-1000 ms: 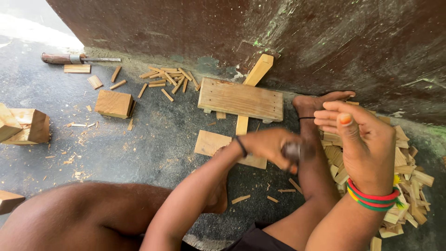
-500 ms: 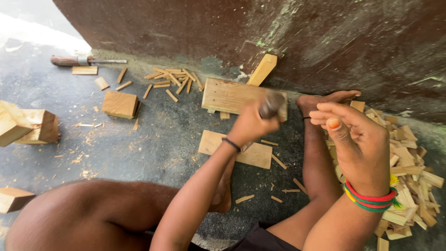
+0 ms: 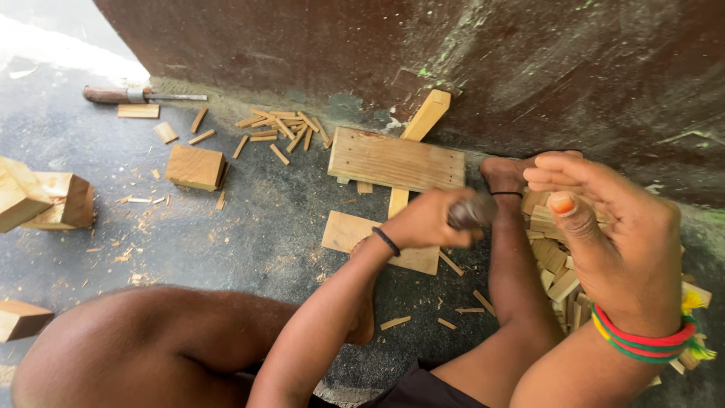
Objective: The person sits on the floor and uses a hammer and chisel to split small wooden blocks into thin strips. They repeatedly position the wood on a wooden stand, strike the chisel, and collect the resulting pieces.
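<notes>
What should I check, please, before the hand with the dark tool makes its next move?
1. Grip on the tool: the left hand is closed round the dark tool; blurred, but ok.
2. Right hand out of the way: raised, open and empty, yet close beside the tool; not ok.
3. Foot out of the way: it lies right next to the tool; not ok.
4. Piece under the tool: hidden by hand and blur; cannot tell.
5. Flat board: lies flat by the wall, apart from both hands; ok.
6. Wood-handled tool by the wall: far from both hands; ok.
</notes>
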